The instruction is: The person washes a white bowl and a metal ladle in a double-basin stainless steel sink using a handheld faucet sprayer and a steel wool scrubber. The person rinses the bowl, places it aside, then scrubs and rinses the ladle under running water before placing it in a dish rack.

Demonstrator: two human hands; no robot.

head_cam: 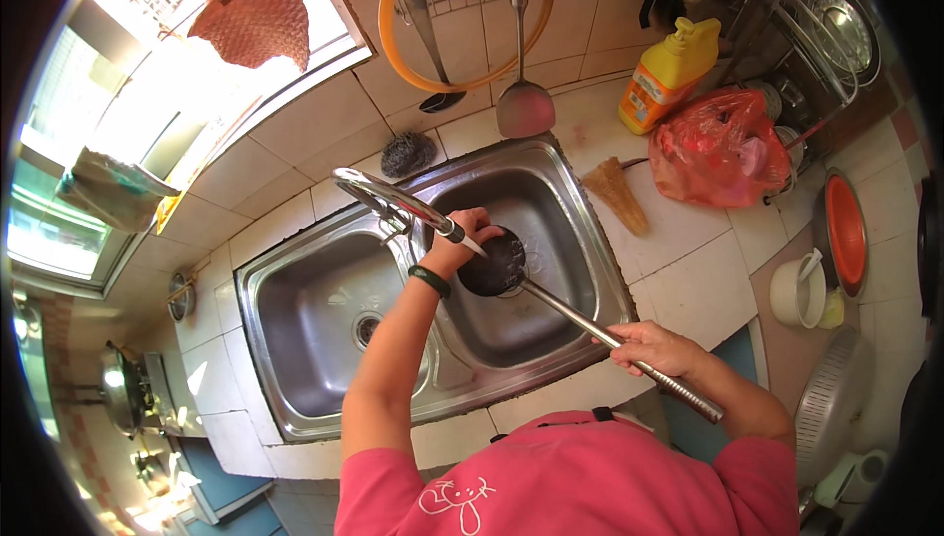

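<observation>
A long-handled metal ladle with a dark round bowl is held over the right basin of a stainless steel double sink. My right hand grips its shiny handle, whose ribbed end reaches past the sink's front edge. At the bowl's far left rim, my left hand has its fingers curled on the edge; part of them is hidden behind the faucet spout. From the curved chrome faucet, water runs down into the bowl. A dark green bangle circles my left wrist.
A steel wool scrubber lies behind the faucet. Above the sink hang a spatula and an orange ring. Right of the sink are a dried loofah piece, a yellow pump bottle and a red plastic bag.
</observation>
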